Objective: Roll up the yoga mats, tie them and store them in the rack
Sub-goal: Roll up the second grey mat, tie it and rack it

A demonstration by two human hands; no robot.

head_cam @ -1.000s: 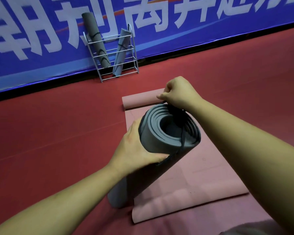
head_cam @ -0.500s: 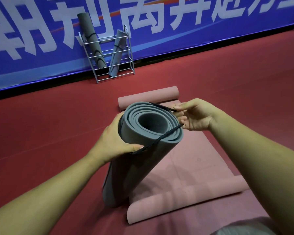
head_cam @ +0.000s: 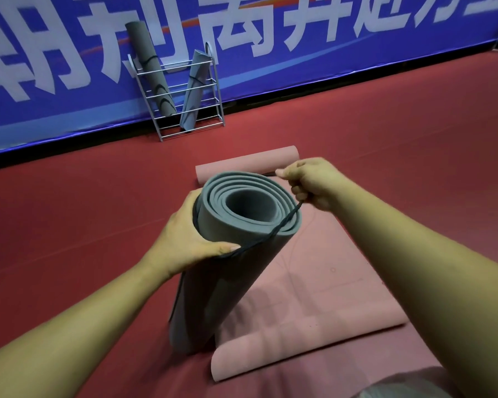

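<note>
Wrapped round the upper end of the grey mat (head_cam: pixel 227 282), my left hand (head_cam: pixel 190 242) grips the roll from the side, with the thumb laid across its front and pressing the dark cord (head_cam: pixel 285 222) against it. My right hand (head_cam: pixel 311 182) is closed, fingers curled, pinching the other run of that cord just beside the roll's top rim. The cord therefore lies slanted across the open spiral end. The roll stands tilted, its lower end on the red floor (head_cam: pixel 69 225) at the edge of the pink mat (head_cam: pixel 314 282).

As I judge it, this mat is rolled and the tying is under way but not finished. The cord crosses the end rather than sitting snug round the body, and I can see no knot. What the cord does lower down the roll I cannot tell. Once tied, the mat has to go to the rack (head_cam: pixel 173 67) against the blue banner (head_cam: pixel 328 67), well apart from me. Two grey rolls (head_cam: pixel 151 73) already lean there, each with dark cords round it.

The pink mat lies mostly flat, only its far and near ends curled up, so it has all three steps left: rolling, tying, storing. By that count, two mats are stored, one is partway and one is barely begun.
</note>
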